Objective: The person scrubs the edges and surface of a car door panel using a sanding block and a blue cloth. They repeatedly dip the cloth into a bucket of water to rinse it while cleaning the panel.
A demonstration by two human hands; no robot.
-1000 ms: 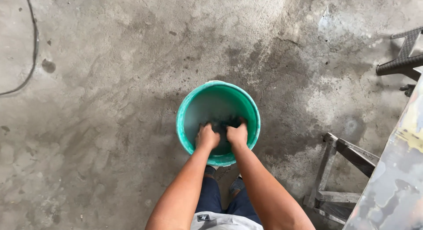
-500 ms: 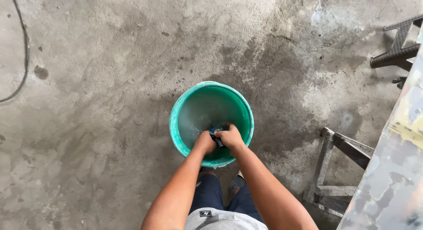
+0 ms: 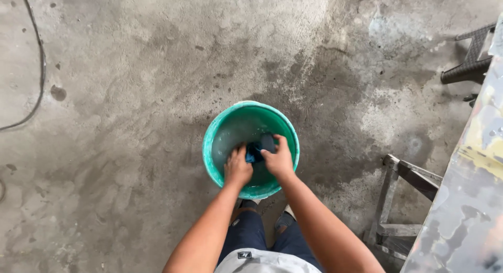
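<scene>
Green plastic bucket [image 3: 212, 152] stands on the stained concrete floor [image 3: 131, 95], just in front of the person's feet, and both hands are down inside it. The left hand [image 3: 237, 168] and the right hand [image 3: 277, 159] are curled around a dark blue cloth [image 3: 255, 151], which sits between them near the middle of the bucket, partly hidden by the fingers. Both hands look closed on the cloth rather than spread flat. To work the cloth well, I judge it best to keep both grips firm and low inside the rim, so any water stays in the bucket and the bucket does not tip. A metal frame [image 3: 403, 173] stands well apart on the right.
</scene>
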